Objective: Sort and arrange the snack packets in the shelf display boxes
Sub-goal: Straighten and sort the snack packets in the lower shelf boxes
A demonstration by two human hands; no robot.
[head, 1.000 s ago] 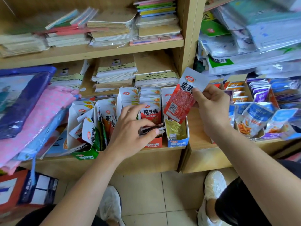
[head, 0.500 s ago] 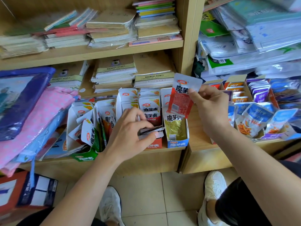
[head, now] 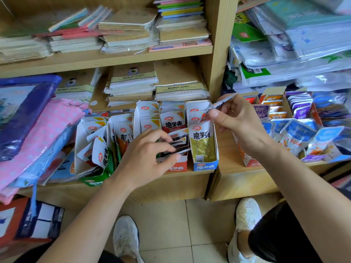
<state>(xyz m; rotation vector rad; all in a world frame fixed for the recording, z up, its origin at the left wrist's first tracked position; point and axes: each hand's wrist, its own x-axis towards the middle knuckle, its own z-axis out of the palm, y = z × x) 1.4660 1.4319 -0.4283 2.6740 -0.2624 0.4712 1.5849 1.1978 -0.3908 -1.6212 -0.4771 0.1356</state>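
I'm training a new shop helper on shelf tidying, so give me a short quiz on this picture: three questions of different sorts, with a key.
1. True or false: the right hand pinches a red packet over the blue-fronted box.
2. The left hand grips packets in which box? A red-fronted B green-fronted C purple
3. Fill in: behind these boxes lie stacks of ____.
Key: 1 true; 2 A, the red-fronted box; 3 notebooks.
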